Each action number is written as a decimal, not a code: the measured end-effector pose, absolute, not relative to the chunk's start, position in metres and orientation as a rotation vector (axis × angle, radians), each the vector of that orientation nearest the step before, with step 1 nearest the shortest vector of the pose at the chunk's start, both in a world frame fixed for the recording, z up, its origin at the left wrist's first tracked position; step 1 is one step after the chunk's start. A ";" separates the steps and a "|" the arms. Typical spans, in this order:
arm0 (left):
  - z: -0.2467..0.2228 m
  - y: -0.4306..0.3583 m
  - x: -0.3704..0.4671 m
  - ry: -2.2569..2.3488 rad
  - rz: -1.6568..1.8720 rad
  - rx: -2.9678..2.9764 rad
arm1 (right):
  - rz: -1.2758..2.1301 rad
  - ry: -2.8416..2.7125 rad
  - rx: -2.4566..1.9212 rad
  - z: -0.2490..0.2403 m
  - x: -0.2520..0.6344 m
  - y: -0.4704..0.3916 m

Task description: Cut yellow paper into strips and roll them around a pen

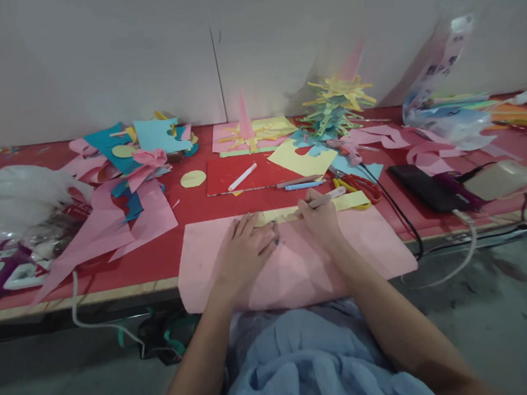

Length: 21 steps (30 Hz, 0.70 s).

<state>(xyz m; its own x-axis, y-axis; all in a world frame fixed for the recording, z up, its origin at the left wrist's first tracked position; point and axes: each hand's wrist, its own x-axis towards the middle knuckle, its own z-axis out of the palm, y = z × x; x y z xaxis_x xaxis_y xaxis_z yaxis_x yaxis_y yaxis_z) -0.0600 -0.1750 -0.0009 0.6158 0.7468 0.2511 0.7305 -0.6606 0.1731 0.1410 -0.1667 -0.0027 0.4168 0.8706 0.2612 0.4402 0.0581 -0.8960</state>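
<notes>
A large pink sheet lies at the table's front edge and overhangs it. Across its top runs a narrow yellow paper strip. My left hand rests with fingers spread on the pink sheet, its fingertips at the strip's left end. My right hand is closed round a light-coloured pen, at the middle of the strip. Red-handled scissors lie just behind the strip's right end. A blue pen and a white pen lie farther back.
Paper scraps and a plastic bag are at the left. A layered paper cone stands behind. A glue gun with a black cable, a black phone-like object and a purple device lie around.
</notes>
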 end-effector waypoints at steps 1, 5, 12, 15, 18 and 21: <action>0.000 -0.175 -0.060 1.269 0.470 2.773 | 0.431 -1.209 -1.588 -0.001 0.140 -0.169; 0.000 -0.176 -0.060 1.269 0.483 2.758 | 0.143 -1.158 -1.588 0.005 0.133 -0.180; -0.002 -0.175 -0.059 1.313 0.499 2.699 | 0.188 -1.299 -1.432 0.011 0.119 -0.189; -0.003 -0.175 -0.060 1.291 0.494 2.717 | 0.467 -1.376 -1.372 0.008 0.123 -0.181; -0.004 -0.175 -0.060 1.286 0.491 2.720 | 0.679 -1.375 -1.336 0.007 0.130 -0.175; -0.004 -0.175 -0.060 1.291 0.491 2.716 | 0.764 -1.339 -1.367 0.009 0.133 -0.173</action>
<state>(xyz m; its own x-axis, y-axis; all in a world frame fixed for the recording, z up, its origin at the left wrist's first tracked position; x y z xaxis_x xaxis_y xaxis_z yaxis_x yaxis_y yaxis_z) -0.0603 -0.1746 -0.0041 0.5899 0.7687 0.2470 0.7384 -0.6374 0.2201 0.1331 -0.1732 0.0089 0.1766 0.9612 0.2118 0.3064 0.1509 -0.9399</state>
